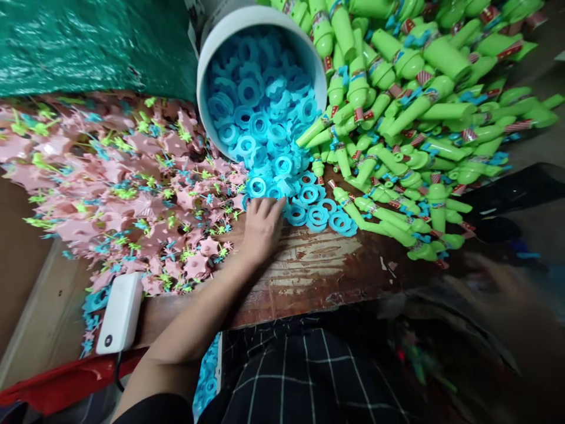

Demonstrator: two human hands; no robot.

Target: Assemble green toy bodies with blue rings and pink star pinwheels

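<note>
My left hand (263,227) reaches over the table to the front of the pile of blue flower-shaped rings (282,165). Its fingers are bent down at the rings; whether one is pinched between them is hidden. These rings spill out of a white bucket (202,88) lying on its side. Several flat rings (316,217) rest on the wood just right of the hand. At the right, beyond the table edge, my right hand (489,277) is dark and smeared by motion, and its fingers cannot be made out clearly.
Pink star-shaped pieces with small green and blue parts (145,206) are heaped at the left. Green bottle-shaped toys (397,118) cover the back right. A white power bank (120,312) with a cable lies at the front left edge of the worn wooden table (309,259). Green sheeting (97,47) hangs behind.
</note>
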